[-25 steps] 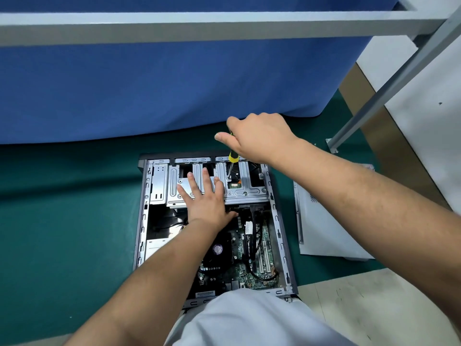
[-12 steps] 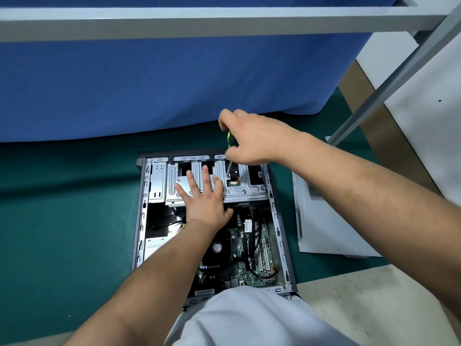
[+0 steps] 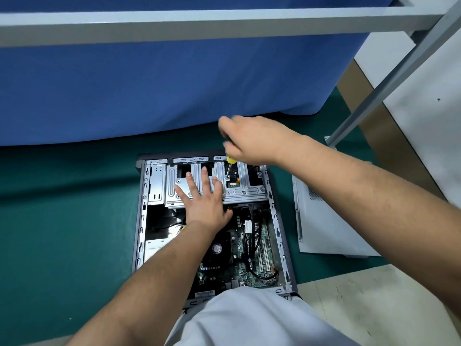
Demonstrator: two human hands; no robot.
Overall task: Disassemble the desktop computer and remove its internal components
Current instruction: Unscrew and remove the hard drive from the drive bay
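The open computer case (image 3: 279, 236) lies flat on the green mat, stiff and heavy-looking. My left hand (image 3: 203, 198) presses spread fingers on its rigid, sharp-edged drive cage (image 3: 249, 188) at the far end; my right hand (image 3: 252, 138) grips the screwdriver (image 3: 230, 166), tip on a cage screw.

Drive cage (image 3: 239, 188) over case's far end

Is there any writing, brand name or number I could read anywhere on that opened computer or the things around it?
None can be read.
White sticker on the circuit board: print too small.
Round fan label: blurred.
Barcode label on the case's near edge: too small.
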